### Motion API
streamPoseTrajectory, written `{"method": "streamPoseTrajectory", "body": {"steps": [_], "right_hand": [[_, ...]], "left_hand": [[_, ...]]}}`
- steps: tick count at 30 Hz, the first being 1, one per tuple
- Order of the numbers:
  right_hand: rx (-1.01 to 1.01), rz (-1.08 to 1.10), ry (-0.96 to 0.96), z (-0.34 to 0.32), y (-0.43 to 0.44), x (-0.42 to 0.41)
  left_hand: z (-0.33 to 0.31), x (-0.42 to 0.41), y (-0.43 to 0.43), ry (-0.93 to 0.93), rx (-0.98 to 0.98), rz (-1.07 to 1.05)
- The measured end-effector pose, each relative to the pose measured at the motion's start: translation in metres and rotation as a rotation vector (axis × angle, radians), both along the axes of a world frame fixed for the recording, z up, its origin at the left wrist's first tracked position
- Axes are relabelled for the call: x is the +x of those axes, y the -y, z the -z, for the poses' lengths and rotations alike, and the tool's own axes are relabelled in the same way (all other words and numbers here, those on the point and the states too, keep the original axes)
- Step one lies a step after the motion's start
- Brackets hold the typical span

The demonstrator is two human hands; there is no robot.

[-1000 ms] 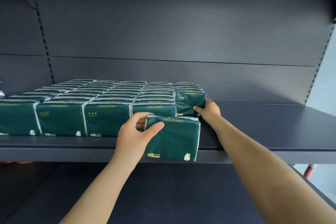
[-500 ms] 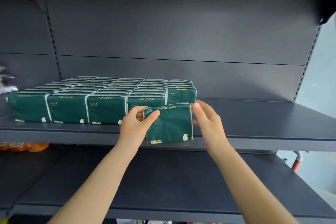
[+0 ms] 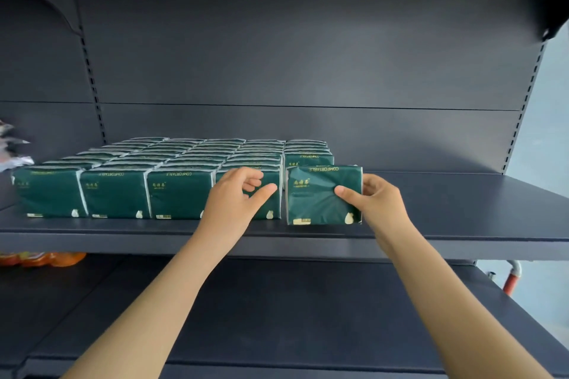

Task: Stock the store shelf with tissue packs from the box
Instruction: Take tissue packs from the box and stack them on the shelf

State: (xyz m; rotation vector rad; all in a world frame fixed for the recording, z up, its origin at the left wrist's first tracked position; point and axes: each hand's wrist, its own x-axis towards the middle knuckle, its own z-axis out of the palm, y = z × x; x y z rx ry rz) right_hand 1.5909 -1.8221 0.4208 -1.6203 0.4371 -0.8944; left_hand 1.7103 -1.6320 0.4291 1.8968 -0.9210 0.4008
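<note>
The right hand (image 3: 378, 203) pinches a green tissue pack (image 3: 323, 194) between thumb and fingers, upright at the shelf (image 3: 446, 224) front, just right of the stocked rows (image 3: 147, 181). The left hand (image 3: 234, 203) hovers beside it, fingers loosely curled, empty.

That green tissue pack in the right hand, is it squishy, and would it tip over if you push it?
Probably squishy: the tissue pack has wrinkles in its wrapper where the right hand's thumb presses. It likely feels light, since fingertips alone hold it. It stands upright on a narrow edge on the shelf, so a push might topple it.
</note>
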Motion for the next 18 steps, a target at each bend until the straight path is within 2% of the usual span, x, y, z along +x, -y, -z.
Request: {"method": "streamPoseTrajectory", "body": {"steps": [4, 6, 10, 15, 18], "right_hand": [[0.028, 0.056, -0.01, -0.002, 0.029, 0.034], [-0.007, 0.101, -0.057, 0.002, 0.043, 0.055], [-0.11, 0.196, -0.159, 0.011, 0.057, 0.091], [-0.243, 0.204, -0.258, 0.017, 0.059, 0.115], [-0.258, 0.23, -0.295, 0.02, 0.06, 0.124]], "left_hand": [[-0.011, 0.027, 0.01, 0.44, 0.413, -0.149], [-0.015, 0.037, 0.017, 0.575, 0.554, -0.203], [-0.01, 0.057, 0.031, 0.669, 0.695, -0.232], [0.004, 0.077, 0.04, 0.792, 0.701, -0.215], [0.008, 0.08, 0.042, 0.805, 0.712, -0.215]]}}
